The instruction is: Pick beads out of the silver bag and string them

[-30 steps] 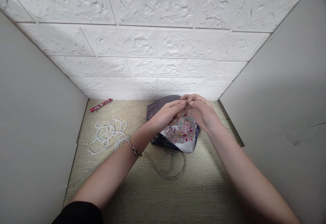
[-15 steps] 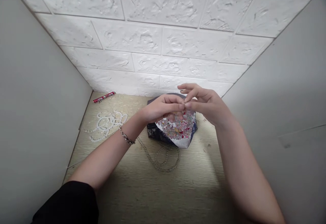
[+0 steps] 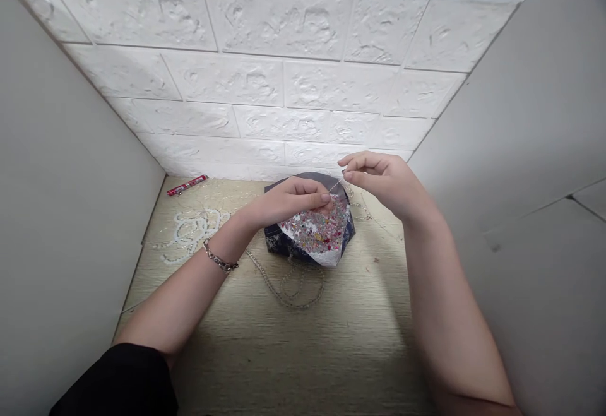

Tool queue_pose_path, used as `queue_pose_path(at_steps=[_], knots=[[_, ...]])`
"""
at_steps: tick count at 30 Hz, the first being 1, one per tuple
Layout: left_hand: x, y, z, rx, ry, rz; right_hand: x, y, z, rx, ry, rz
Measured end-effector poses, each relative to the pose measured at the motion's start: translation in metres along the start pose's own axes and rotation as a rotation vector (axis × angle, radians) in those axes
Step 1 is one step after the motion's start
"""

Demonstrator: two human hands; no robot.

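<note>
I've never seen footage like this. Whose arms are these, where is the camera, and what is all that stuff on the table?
The camera sits on a person's head, looking down at their own bare arms. The left hand and right hand pinch a fine thread stretched between them, above a dark pouch full of small coloured beads. On the wooden table lie a clear bead strand, white bead strands and a small red tool by the white wall. A bracelet circles the left wrist.
</note>
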State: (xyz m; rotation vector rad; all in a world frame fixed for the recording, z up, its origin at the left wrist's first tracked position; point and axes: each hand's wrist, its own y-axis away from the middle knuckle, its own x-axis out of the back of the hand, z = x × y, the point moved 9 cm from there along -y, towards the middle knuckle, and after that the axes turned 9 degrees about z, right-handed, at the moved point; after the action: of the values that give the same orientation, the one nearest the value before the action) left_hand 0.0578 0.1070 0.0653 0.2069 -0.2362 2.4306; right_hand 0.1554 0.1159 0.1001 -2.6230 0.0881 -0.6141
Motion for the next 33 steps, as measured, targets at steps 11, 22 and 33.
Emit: queue_pose_path(at_steps=[11,22,33], knots=[[0.031,0.013,-0.04,0.218,0.219,0.343,-0.054,0.011,0.053,0.075,0.794,-0.186],[0.045,0.057,-0.069,0.292,0.283,0.542,-0.096,0.031,0.087,0.034,0.884,-0.411],[0.057,0.07,-0.075,0.208,0.097,0.668,-0.091,0.03,0.083,0.079,0.88,-0.354]])
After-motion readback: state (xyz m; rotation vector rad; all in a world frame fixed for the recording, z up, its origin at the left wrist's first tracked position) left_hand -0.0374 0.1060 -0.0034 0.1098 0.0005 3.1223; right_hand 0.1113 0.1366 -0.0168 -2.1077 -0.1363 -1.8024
